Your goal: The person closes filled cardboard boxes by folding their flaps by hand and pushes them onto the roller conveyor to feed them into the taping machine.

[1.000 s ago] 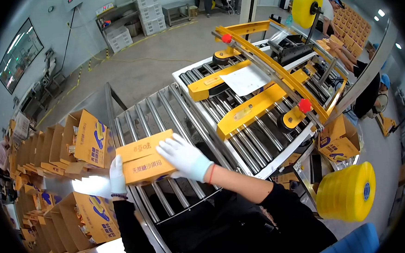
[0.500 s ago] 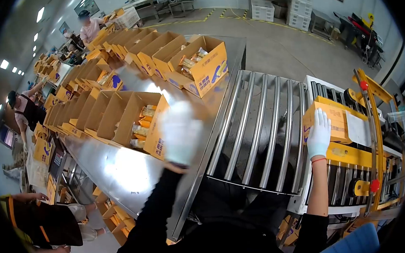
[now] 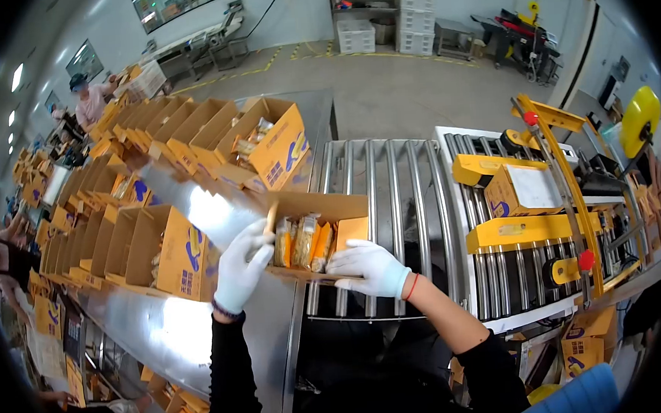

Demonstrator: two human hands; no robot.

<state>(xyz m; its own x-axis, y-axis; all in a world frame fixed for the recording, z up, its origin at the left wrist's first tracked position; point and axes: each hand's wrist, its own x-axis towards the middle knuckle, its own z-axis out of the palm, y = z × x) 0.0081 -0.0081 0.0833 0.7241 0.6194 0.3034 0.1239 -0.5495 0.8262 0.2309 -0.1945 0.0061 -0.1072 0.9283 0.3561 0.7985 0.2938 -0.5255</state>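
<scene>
An open carton (image 3: 323,204) with wrapped snack bars (image 3: 302,242) inside lies across the edge between the metal table and the rollers. My left hand (image 3: 242,266), in a white glove, is closed on the carton's left flap. My right hand (image 3: 368,268), also gloved, lies with its fingers over the folded right flap (image 3: 350,232). Farther right, a closed carton (image 3: 505,194) sits between the yellow side guides of the sealing machine (image 3: 525,230), partly under a white sheet.
Rows of open filled cartons (image 3: 273,151) stand on the metal table (image 3: 276,304) at the left. Metal rollers (image 3: 420,239) lead to the machine. A yellow tape roll (image 3: 640,122) is at the right. A person (image 3: 91,104) stands at the far left.
The closed carton has moved farther into the machine, and my right hand has left it. An open carton is now between both hands at the roller edge. The view has turned.
</scene>
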